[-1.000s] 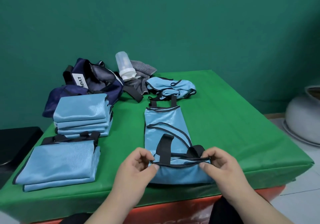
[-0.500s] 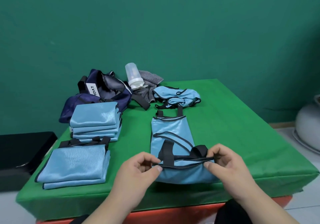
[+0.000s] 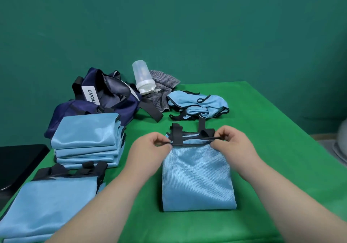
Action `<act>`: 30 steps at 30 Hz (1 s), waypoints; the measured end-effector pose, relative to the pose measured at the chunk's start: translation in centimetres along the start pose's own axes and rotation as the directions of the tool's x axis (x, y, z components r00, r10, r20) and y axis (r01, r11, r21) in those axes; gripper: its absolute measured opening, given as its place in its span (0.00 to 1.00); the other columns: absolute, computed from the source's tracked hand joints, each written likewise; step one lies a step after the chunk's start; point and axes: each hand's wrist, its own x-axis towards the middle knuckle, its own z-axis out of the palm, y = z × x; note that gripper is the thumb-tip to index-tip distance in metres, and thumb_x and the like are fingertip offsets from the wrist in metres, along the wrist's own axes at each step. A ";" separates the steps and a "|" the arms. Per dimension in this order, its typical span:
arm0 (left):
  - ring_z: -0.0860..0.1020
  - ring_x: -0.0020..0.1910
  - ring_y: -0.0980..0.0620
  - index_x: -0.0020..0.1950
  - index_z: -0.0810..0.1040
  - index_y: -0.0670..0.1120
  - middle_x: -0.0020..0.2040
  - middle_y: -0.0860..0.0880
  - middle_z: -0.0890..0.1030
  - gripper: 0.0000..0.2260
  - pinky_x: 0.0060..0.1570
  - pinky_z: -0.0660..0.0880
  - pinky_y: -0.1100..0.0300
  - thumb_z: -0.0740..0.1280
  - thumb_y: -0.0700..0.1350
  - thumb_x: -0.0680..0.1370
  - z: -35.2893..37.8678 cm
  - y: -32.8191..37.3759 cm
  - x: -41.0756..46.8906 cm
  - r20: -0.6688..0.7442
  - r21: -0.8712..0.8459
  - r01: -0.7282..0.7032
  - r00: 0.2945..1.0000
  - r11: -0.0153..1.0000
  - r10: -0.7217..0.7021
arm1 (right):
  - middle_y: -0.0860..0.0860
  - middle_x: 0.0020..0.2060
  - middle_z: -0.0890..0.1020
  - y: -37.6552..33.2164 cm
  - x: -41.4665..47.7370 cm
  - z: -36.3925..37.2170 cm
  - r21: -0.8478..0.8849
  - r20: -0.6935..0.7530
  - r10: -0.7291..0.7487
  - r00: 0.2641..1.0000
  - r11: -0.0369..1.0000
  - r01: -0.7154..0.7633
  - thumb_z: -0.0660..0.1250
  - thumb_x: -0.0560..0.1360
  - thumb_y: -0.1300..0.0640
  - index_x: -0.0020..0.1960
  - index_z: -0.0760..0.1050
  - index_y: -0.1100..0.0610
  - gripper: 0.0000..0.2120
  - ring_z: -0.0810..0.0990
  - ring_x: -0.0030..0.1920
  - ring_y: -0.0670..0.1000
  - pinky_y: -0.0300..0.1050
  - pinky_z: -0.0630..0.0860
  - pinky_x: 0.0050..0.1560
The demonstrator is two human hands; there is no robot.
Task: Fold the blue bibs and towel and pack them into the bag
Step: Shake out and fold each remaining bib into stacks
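Head view: I am pinching the black trimmed edge of a folded light-blue fabric bib (image 3: 197, 177) with my left hand (image 3: 150, 148) and right hand (image 3: 232, 143); it is lying on the green tabletop (image 3: 272, 130), with the navy bag (image 3: 105, 96) lying beyond the folded stacks.

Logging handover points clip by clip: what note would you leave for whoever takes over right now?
Hands: left hand and right hand each pinch the black-trimmed far edge of the bib in hand, doubled over on the green table.
Done: two piles of folded bibs at left, far pile and near pile.
Left: finish this fold; fold the crumpled bib and the grey striped cloth, likely the towel, beyond it; pack all into the navy bag at the back left.
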 end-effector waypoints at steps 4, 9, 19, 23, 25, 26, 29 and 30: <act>0.74 0.29 0.63 0.39 0.82 0.52 0.34 0.57 0.82 0.04 0.30 0.67 0.67 0.73 0.45 0.73 1.8 -0.5 5.3 -0.006 0.058 0.015 1.000 0.998 -0.015 | 0.49 0.30 0.74 0.7 4.9 1.5 -0.104 -0.051 0.034 0.998 0.994 -0.039 0.68 0.71 0.62 0.42 0.73 0.60 0.03 0.67 0.30 0.50 0.43 0.65 0.33; 0.79 0.45 0.52 0.51 0.79 0.53 0.42 0.56 0.80 0.04 0.45 0.74 0.58 0.69 0.48 0.77 3.6 -1.5 9.0 0.132 0.257 0.015 0.990 0.966 -0.050 | 0.46 0.45 0.79 2.2 8.5 2.6 -0.451 0.032 0.017 0.999 0.892 -0.001 0.67 0.72 0.57 0.50 0.76 0.49 0.08 0.74 0.35 0.48 0.41 0.68 0.33; 0.74 0.57 0.52 0.54 0.77 0.55 0.53 0.56 0.76 0.11 0.56 0.72 0.51 0.62 0.57 0.77 5.2 -5.7 3.4 0.320 0.441 -0.689 0.719 0.575 0.617 | 0.45 0.57 0.77 5.1 3.7 2.7 -0.672 0.315 -0.385 0.867 0.555 0.490 0.60 0.73 0.41 0.59 0.79 0.50 0.21 0.73 0.63 0.51 0.54 0.71 0.64; 0.59 0.78 0.51 0.73 0.70 0.55 0.78 0.53 0.64 0.29 0.78 0.53 0.45 0.57 0.67 0.77 5.7 -6.2 5.8 0.517 0.547 -0.681 0.732 0.486 0.444 | 0.46 0.77 0.61 5.3 4.8 2.5 -0.737 0.473 -0.164 0.866 0.464 0.491 0.47 0.71 0.31 0.76 0.64 0.48 0.38 0.50 0.79 0.50 0.56 0.47 0.79; 0.45 0.80 0.56 0.80 0.59 0.55 0.82 0.56 0.50 0.36 0.78 0.39 0.47 0.58 0.71 0.76 5.6 -6.0 7.1 0.568 0.544 -0.669 0.738 0.506 0.365 | 0.46 0.80 0.50 5.5 5.4 2.3 -0.752 0.489 -0.126 0.863 0.442 0.490 0.44 0.71 0.30 0.79 0.56 0.46 0.40 0.40 0.80 0.50 0.57 0.41 0.79; 0.42 0.80 0.57 0.80 0.55 0.55 0.81 0.57 0.47 0.39 0.77 0.37 0.47 0.59 0.72 0.75 5.6 -6.0 7.4 0.574 0.547 -0.665 0.740 0.510 0.350 | 0.46 0.81 0.45 5.7 5.5 2.3 -0.756 0.487 -0.107 0.867 0.446 0.479 0.43 0.71 0.29 0.80 0.53 0.46 0.40 0.37 0.80 0.50 0.57 0.41 0.79; 0.38 0.79 0.55 0.81 0.51 0.57 0.81 0.59 0.45 0.46 0.77 0.38 0.44 0.58 0.77 0.69 5.6 -6.0 8.3 0.572 0.576 -0.639 0.761 0.510 0.307 | 0.45 0.80 0.38 6.2 5.9 2.5 -0.760 0.496 -0.046 0.867 0.459 0.460 0.46 0.73 0.30 0.81 0.43 0.45 0.40 0.33 0.79 0.48 0.56 0.40 0.79; 0.37 0.79 0.54 0.81 0.49 0.57 0.81 0.60 0.44 0.48 0.77 0.37 0.44 0.58 0.79 0.67 5.7 -6.2 8.7 0.578 0.583 -0.633 0.763 0.509 0.288 | 0.45 0.80 0.37 6.3 6.1 2.6 -0.764 0.501 -0.032 0.865 0.452 0.460 0.47 0.74 0.30 0.81 0.41 0.45 0.40 0.33 0.79 0.48 0.56 0.40 0.79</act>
